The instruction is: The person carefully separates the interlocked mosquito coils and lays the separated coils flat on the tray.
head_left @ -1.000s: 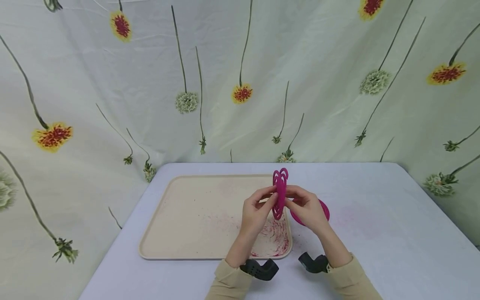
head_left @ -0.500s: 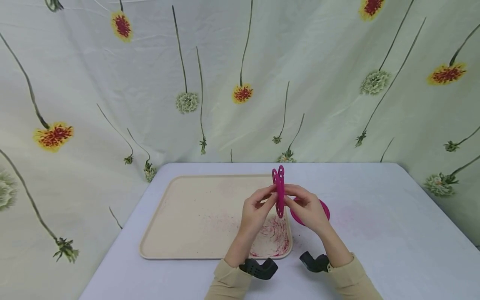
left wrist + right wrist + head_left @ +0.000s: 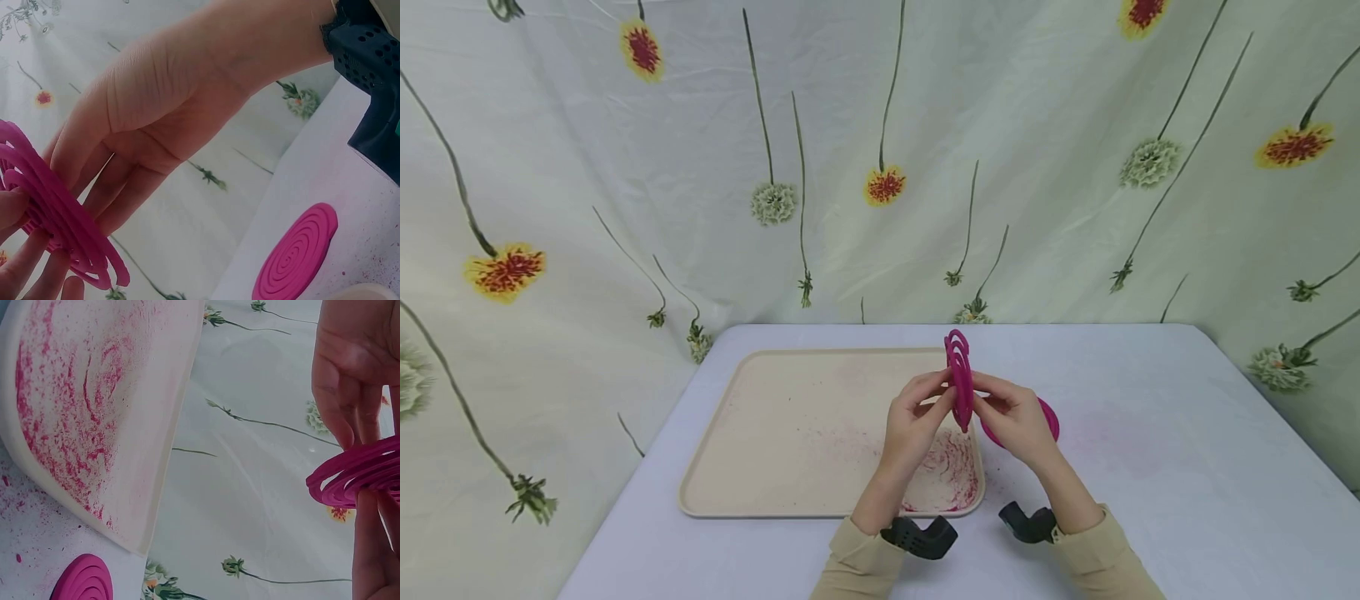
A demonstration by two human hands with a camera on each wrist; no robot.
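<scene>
A magenta mosquito coil is held up on edge between both hands, above the right side of the tray. Its rings stand slightly apart, as the left wrist view shows on the same coil. The left hand pinches it from the left between thumb and fingers. From the opposite side the right hand pinches it likewise. Whether it is one coil or two nested ones I cannot tell. Another magenta coil lies flat on the table, partly hidden behind the right hand.
A beige tray covers the table's left and middle, its right end smeared with magenta crumbs. More crumbs dot the white table beside it. Black camera mounts sit on both wrists. A flower-printed cloth hangs behind.
The held coil turns and tilts a little between the fingers, its rings shifting against each other. Both hands stay nearly in place, and the flat coil and tray are unmoved.
</scene>
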